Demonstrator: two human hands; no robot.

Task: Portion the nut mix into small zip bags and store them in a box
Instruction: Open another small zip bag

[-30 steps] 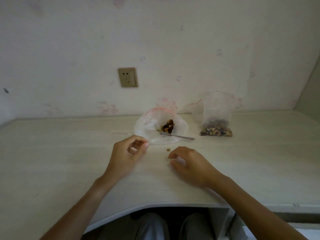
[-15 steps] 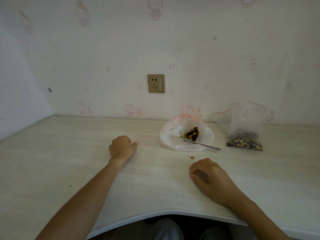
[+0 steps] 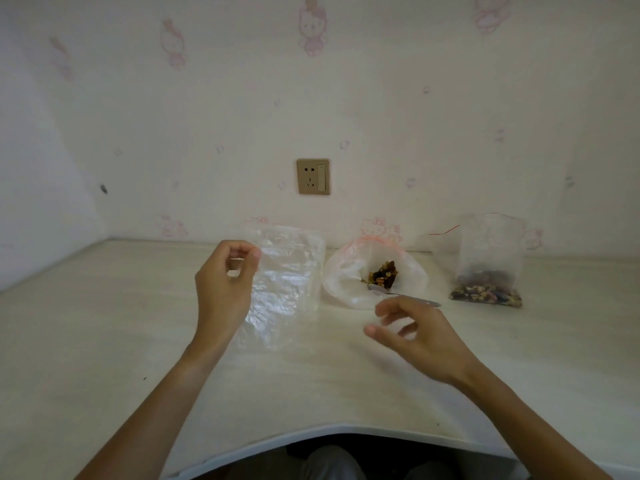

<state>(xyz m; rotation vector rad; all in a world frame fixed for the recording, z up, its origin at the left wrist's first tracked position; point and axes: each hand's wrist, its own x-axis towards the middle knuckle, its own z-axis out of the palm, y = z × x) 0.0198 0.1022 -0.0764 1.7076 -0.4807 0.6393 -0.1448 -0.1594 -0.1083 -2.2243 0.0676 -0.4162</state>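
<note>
Pale desk (image 3: 104, 341): open nut bag (image 3: 349, 282), spoon (image 3: 415, 300), filled zip bag (image 3: 488, 271).

The wall (image 3: 381, 109) behind is papered in pale cream, printed with faint pink cartoon cats and small scattered motifs. A brass-coloured socket plate (image 3: 313, 176) with a switch at its right edge sits low on it, a little above where the paper meets the surface (image 3: 104, 323). At the left a second wall (image 3: 38, 188) joins the first at a corner, with a small dark mark (image 3: 103, 189) near the seam, perhaps a hole. The surface is light, whitish wood grain, its near edge cut in a curve. Soft, even light; no window shows.
</note>
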